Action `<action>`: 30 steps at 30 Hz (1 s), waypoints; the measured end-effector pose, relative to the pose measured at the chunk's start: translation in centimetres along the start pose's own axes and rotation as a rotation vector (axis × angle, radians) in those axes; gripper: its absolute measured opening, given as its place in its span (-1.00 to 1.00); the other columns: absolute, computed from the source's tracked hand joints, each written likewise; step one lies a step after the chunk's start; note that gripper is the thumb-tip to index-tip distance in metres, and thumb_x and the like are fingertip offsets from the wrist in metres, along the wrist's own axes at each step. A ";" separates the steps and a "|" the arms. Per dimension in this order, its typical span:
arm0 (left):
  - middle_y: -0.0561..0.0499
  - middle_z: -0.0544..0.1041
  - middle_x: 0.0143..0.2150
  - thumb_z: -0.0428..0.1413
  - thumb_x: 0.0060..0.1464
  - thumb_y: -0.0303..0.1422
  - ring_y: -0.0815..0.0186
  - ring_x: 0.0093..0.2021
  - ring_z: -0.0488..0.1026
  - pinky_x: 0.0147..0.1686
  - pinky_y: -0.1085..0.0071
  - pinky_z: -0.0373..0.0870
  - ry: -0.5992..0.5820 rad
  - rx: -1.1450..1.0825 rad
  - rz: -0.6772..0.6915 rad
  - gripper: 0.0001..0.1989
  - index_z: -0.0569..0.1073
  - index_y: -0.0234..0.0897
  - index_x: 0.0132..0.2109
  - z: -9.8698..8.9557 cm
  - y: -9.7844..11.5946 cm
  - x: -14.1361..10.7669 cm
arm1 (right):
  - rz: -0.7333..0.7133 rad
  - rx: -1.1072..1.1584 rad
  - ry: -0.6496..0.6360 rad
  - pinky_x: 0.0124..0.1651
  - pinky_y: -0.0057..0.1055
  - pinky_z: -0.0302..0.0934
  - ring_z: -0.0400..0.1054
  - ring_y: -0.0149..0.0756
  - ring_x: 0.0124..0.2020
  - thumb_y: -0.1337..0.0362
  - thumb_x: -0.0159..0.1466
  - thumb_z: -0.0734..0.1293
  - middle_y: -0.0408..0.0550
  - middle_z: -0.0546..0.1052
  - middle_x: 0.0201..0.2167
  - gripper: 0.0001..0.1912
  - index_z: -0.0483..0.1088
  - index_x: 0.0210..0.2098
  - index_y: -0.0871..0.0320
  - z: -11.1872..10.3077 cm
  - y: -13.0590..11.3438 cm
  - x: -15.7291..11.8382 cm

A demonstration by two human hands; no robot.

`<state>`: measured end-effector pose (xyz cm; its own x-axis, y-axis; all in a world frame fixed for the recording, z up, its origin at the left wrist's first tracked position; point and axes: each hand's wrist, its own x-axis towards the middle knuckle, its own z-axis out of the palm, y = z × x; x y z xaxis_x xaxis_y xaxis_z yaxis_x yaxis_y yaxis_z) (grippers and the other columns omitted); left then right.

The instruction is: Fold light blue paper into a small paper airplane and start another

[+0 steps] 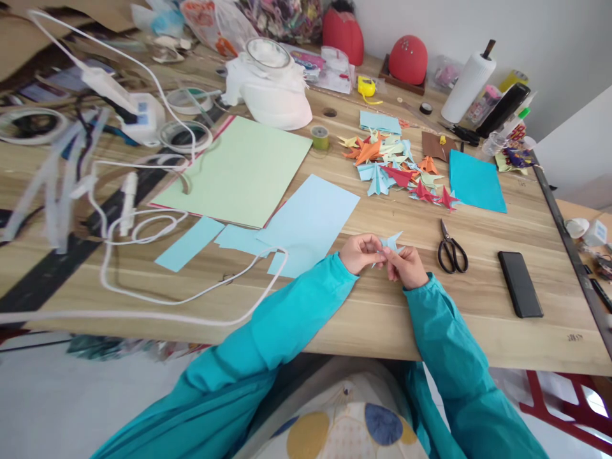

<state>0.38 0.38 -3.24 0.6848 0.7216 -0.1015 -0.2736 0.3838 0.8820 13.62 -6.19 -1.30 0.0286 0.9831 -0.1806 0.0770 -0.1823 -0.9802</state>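
Between both hands is a small light blue origami crane point(392, 241), partly covered by the fingers. My left hand point(362, 253) pinches its left side, and my right hand point(405, 264) grips it from the right with the thumb on top. The two hands nearly touch, just above the wooden table point(363, 319). Close by on the left lies a light blue paper sheet point(315, 210). Black-handled scissors point(452, 248) rest to the right of my right hand. Beyond the hands spreads a heap of folded paper cranes point(394, 169) in orange, red, yellow and blue.
A black phone point(520, 284) lies at the right, and turquoise paper point(477, 182) behind it. On the left are a green paper stack point(243, 169), a blue strip point(190, 243) and a looping white cable point(191, 296). Tape rolls, bags and a yellow tape measure point(366, 87) stand at the back.
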 end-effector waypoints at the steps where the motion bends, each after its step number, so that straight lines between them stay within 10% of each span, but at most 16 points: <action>1: 0.12 0.43 -0.67 0.37 -0.40 -0.33 0.44 -0.64 0.39 -0.59 0.53 0.28 -0.003 -0.007 0.008 -0.61 0.31 -0.35 -0.49 0.0 0.0 0.0 | 0.001 0.013 -0.006 -0.79 -0.58 -0.07 0.05 -0.56 -0.87 -0.08 0.14 0.26 -0.16 0.30 -0.90 -0.43 0.35 -0.80 0.21 0.0 0.1 0.0; 30: 0.05 0.48 -0.65 0.38 -0.40 -0.33 0.42 -0.64 0.41 -0.60 0.51 0.33 -0.056 -0.202 -0.049 -0.64 0.37 -0.39 -0.51 0.4 0.5 -0.1 | 0.095 0.397 -0.037 -0.82 -0.56 0.06 0.15 -0.51 -0.84 -0.14 0.02 0.33 -0.09 0.42 -0.80 -0.44 0.32 -0.80 0.21 0.7 0.1 -0.1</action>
<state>0.41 0.24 -2.59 0.7358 0.6680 -0.1111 -0.3652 0.5295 0.7657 12.93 -6.30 -1.44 -0.0189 0.9634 -0.2673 -0.3151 -0.2595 -0.9129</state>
